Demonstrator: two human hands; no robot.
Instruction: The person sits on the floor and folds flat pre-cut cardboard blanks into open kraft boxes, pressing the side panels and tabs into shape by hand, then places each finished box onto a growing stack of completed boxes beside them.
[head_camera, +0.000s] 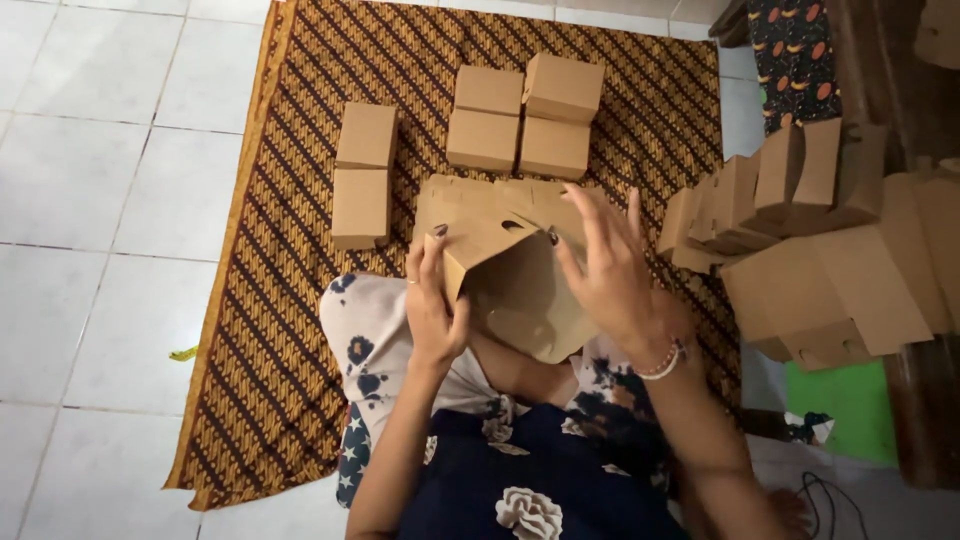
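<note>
The left hand (432, 305) gripped the near left edge of a half-folded cardboard box (505, 265), with fingers closed over the flap and thumb underneath. The right hand (610, 270) rested against the right side of the same box, fingers spread and extended, pressing a panel rather than clamping it. A beaded bracelet (665, 362) sat on the right wrist. The box was held above the person's lap, open side toward the camera, over a brown patterned cloth (270, 330) laid on a white tiled floor (100, 200).

Finished boxes stood on the cloth beyond the hands: a group of four (522, 118) directly ahead and two more (362, 172) to the left. A stack of flat cardboard blanks (800, 240) lay to the right, near the right hand but apart from it.
</note>
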